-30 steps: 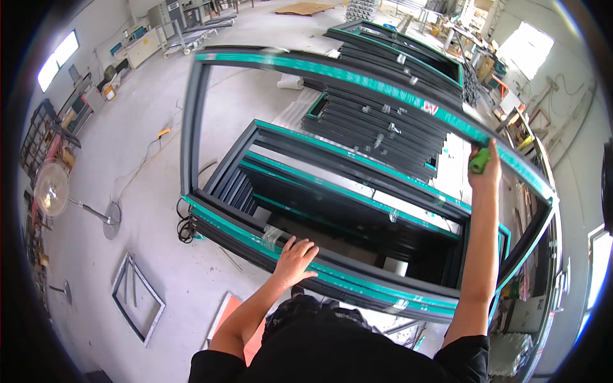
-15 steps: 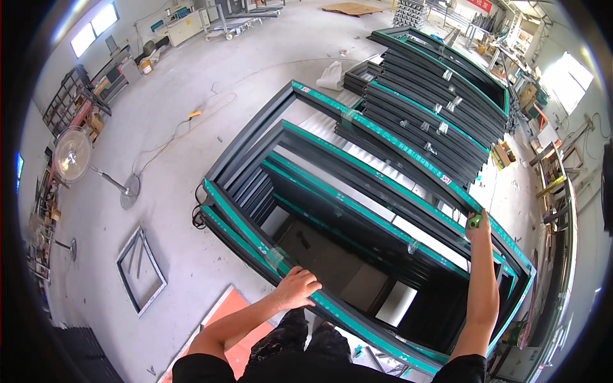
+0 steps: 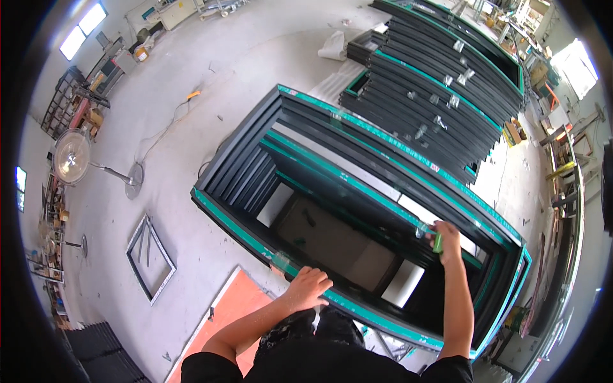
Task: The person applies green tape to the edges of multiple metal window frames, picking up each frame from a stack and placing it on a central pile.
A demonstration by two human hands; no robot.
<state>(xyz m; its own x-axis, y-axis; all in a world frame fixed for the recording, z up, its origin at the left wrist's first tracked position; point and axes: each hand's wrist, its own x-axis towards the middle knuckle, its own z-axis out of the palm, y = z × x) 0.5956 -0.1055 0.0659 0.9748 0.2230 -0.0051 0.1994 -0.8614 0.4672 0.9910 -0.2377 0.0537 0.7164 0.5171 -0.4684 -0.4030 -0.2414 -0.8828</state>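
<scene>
A stack of dark rectangular window frames (image 3: 252,244), their faces lined with green film strips, stands in front of me. My left hand (image 3: 308,288) is closed over the near rail, its fingers curled to the inner side. Over the right part of the stack, my right hand (image 3: 447,241) is closed around a small bright-green object (image 3: 438,242). Its exact kind is partly hidden by the fingers. That hand is near the green strip on an inner frame, beside a bit of clear wrapping (image 3: 421,231). Inside the frames, a brown panel (image 3: 338,239) shows below.
Beyond is a long row of dark frames (image 3: 421,96) with clear tape pieces. A floor fan (image 3: 71,156) stands at left, near a small metal frame (image 3: 151,258) on the floor. An orange board (image 3: 214,319) lies by my left forearm. Racks (image 3: 565,210) line the right side.
The outer frame has come nearer and now sits in line with the others. My right hand has left its far rail and moved left and inward, with the green object still in it.
</scene>
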